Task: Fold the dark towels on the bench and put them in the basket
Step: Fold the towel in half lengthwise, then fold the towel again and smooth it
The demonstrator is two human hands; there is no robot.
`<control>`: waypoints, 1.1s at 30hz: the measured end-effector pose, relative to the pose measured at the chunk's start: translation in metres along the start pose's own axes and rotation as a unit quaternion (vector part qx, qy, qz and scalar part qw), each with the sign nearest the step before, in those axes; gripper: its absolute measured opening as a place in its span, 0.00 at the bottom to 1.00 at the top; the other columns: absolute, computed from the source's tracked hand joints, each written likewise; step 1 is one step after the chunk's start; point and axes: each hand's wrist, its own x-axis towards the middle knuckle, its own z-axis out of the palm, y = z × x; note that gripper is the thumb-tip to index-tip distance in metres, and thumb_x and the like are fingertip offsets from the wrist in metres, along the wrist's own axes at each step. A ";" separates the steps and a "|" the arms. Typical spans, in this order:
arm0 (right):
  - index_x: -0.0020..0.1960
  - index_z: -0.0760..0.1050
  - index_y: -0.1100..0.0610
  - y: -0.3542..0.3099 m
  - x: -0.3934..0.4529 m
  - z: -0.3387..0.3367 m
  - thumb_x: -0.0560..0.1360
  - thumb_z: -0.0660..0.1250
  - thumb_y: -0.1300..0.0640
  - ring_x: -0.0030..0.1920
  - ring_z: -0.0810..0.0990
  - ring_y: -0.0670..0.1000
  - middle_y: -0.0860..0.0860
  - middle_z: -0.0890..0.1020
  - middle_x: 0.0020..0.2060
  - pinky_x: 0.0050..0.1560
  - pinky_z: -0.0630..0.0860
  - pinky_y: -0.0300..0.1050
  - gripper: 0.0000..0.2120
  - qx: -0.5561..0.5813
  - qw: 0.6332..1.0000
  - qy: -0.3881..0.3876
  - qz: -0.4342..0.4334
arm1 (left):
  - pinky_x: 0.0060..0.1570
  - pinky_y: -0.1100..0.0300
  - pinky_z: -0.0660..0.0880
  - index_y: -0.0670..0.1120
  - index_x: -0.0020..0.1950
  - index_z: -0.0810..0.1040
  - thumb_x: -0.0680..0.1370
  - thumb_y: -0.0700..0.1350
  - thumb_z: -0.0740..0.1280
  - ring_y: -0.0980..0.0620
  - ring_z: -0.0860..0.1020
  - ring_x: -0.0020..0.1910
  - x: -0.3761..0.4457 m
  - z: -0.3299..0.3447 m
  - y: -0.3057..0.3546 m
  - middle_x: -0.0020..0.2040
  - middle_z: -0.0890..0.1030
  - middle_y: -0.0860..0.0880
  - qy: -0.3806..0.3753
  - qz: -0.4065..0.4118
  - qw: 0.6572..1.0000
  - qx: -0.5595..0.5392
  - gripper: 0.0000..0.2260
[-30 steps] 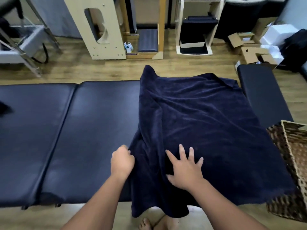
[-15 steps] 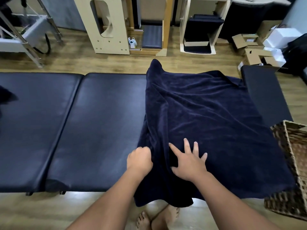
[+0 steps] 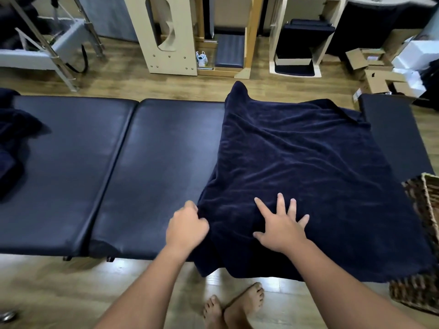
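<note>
A dark navy towel (image 3: pixel 304 162) lies spread over the right part of the black padded bench (image 3: pixel 114 167), and its near edge hangs over the front. My left hand (image 3: pixel 186 227) is closed on the towel's near left edge. Flat on the towel a little to the right rests my right hand (image 3: pixel 282 222), fingers spread. A second dark towel (image 3: pixel 11 148) lies crumpled at the bench's far left. The woven basket (image 3: pixel 425 233) stands on the floor at the right, partly under the towel's corner.
Beyond the bench stand wooden frames (image 3: pixel 166 34), a metal-legged stand (image 3: pixel 47 48) at the back left, and cardboard boxes (image 3: pixel 380 72) at the back right. A black padded stool (image 3: pixel 394 134) adjoins the bench's right end. My bare feet (image 3: pixel 232 307) are on the wooden floor.
My left hand has shifted right along the towel's near left edge and pulled it flatter. My right hand stays flat on the towel. The view has tilted down slightly.
</note>
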 end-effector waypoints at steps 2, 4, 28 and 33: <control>0.79 0.37 0.34 -0.007 -0.008 0.004 0.76 0.65 0.37 0.78 0.35 0.67 0.58 0.36 0.80 0.71 0.47 0.77 0.44 -0.024 0.999 0.035 -0.008 | 0.49 0.51 0.76 0.48 0.51 0.74 0.72 0.47 0.62 0.37 0.78 0.52 -0.018 0.009 -0.006 0.52 0.80 0.44 -0.018 0.011 0.999 0.044 0.09; 0.81 0.44 0.40 -0.016 -0.017 0.012 0.77 0.66 0.44 0.79 0.43 0.66 0.59 0.44 0.81 0.73 0.52 0.74 0.41 -0.063 0.993 0.090 -0.052 | 0.51 0.50 0.77 0.47 0.53 0.74 0.74 0.51 0.64 0.37 0.79 0.54 -0.032 0.020 -0.016 0.55 0.80 0.44 -0.041 0.037 0.994 0.098 0.12; 0.76 0.39 0.30 -0.037 -0.034 0.032 0.73 0.68 0.35 0.79 0.33 0.61 0.50 0.34 0.80 0.72 0.47 0.78 0.45 -0.006 0.996 0.020 -0.090 | 0.41 0.54 0.74 0.50 0.52 0.73 0.76 0.56 0.69 0.46 0.79 0.48 -0.023 -0.003 -0.067 0.48 0.79 0.51 -0.066 0.104 0.988 0.090 0.12; 0.77 0.36 0.31 -0.035 -0.032 0.021 0.69 0.72 0.33 0.79 0.32 0.62 0.50 0.30 0.78 0.71 0.50 0.76 0.52 0.005 0.999 -0.022 -0.049 | 0.43 0.49 0.76 0.45 0.47 0.71 0.73 0.39 0.63 0.39 0.79 0.49 -0.020 -0.006 -0.052 0.44 0.75 0.46 -0.138 0.117 0.962 0.202 0.04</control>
